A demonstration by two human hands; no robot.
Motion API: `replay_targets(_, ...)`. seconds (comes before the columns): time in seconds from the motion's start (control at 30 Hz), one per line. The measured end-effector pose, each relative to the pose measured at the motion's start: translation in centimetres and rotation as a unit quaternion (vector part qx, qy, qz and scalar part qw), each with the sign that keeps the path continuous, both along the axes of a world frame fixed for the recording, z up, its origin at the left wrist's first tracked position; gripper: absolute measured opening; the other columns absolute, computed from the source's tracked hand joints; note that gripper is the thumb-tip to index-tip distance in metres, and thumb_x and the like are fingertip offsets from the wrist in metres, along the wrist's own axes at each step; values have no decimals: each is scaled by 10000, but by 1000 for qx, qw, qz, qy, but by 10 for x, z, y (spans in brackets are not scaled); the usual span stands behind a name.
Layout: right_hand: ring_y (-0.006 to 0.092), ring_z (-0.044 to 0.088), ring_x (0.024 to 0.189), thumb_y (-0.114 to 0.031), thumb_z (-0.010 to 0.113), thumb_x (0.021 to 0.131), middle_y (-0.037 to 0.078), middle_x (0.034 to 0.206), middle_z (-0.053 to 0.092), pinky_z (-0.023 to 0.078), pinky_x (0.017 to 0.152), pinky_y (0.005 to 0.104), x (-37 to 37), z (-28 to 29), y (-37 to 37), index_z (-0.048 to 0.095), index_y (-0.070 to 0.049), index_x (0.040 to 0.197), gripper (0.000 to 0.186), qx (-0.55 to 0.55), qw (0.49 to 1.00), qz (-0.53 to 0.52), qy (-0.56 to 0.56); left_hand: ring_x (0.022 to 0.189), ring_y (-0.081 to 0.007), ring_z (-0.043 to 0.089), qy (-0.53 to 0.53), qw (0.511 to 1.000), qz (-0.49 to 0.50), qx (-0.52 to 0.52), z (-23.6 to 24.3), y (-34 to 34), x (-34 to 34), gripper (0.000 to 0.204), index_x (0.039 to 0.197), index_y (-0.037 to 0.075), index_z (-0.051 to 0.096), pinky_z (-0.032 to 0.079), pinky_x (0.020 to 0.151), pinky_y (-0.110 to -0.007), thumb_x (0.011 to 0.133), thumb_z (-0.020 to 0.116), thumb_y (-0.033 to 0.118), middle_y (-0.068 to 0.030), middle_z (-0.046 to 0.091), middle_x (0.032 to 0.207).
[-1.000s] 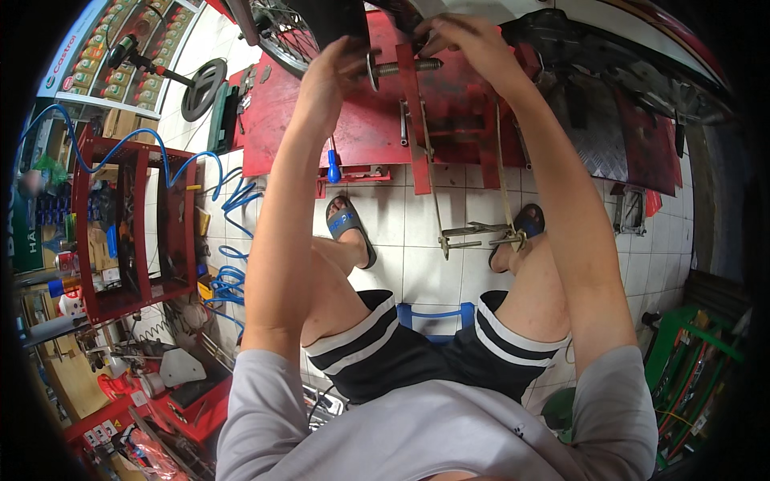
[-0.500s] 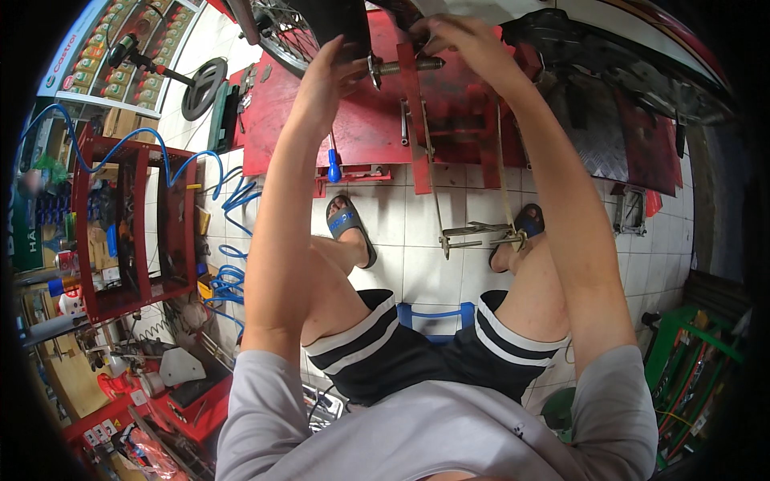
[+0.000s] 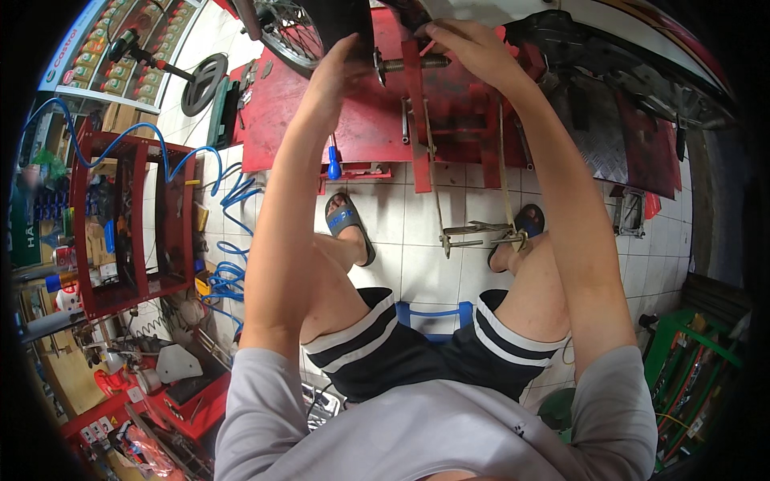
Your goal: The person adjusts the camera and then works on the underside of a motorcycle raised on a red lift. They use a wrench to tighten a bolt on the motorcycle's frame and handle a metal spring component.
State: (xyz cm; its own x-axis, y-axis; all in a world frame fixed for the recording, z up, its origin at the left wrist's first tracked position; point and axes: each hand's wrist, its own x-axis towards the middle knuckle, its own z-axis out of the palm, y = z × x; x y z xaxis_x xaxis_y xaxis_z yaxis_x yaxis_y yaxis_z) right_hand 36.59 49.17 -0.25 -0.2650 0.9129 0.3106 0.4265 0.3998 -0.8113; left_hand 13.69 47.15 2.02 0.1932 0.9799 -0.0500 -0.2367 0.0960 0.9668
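Red and scuffed, the desk (image 3: 281, 132) lies at twelve o'clock above white floor tiles (image 3: 401, 276), with a red rack (image 3: 144, 232) at nine and a glass cabinet (image 3: 120, 76) at ten. I reach both arms up to the desk. My left hand (image 3: 330, 72), toward half past eleven, is blurred and turned back-outward, its fingers partly hidden against a dark part (image 3: 343, 28); I cannot tell how far open it is or whether it grips anything. My right hand (image 3: 480, 54), near one o'clock, has its fingers bent in toward the middle; whether something is pinched between them, I cannot tell.

Between my hands, at twelve, is the long bolt (image 3: 435, 62), lying crosswise at the red bar (image 3: 416, 128), with a metal disc (image 3: 379, 68) near its left end. I judge this job partway along: the bolt is already in place at the bar, but I see nothing to say it is tight. Two thin rods (image 3: 438, 210) hang toward three o'clock, apparently unfastened below. The spoked wheel (image 3: 290, 36) is at eleven, and the screwdriver (image 3: 334, 166) lies below it, unused by either hand.
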Motion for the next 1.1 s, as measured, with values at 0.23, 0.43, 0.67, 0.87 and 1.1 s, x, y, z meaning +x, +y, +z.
replay_targets(0.23,209,660,912,-275,461,983,135,925,691,475,875,317,10,5,9,631,26,1108,368,-25,997,22,76,1008,-199,601,106,993,52,29,-16,8,-6,405,1231,46,511,411,876,-317,978,385,337,-139,669,1098)
replay_targets(0.43,203,655,949,-283,440,986,119,914,700,461,877,320,2,38,-21,643,6,1083,366,-134,976,-21,173,954,-172,596,-45,999,1,16,-2,2,-13,398,1198,75,543,419,797,-327,963,430,375,-121,681,1005)
replay_targets(0.67,180,645,960,-312,409,990,93,925,700,454,859,307,12,19,-8,641,-4,1086,397,-54,992,58,101,1073,-205,564,-68,996,-55,15,-2,5,-11,461,1284,77,514,398,908,-344,963,442,400,-134,615,1182)
replay_targets(0.87,198,653,936,-284,444,985,95,878,690,466,859,315,5,2,3,643,26,1062,376,-27,994,56,87,1080,-213,568,57,998,-5,8,-17,2,-4,462,1261,46,513,375,935,-354,967,400,385,-173,629,1152)
replay_targets(1.1,210,670,892,-297,403,993,110,896,694,430,924,331,4,6,1,638,23,1072,405,-13,998,41,53,1070,-257,579,109,993,18,-31,-13,0,-4,413,1242,41,509,387,939,-363,980,376,332,-189,631,1121)
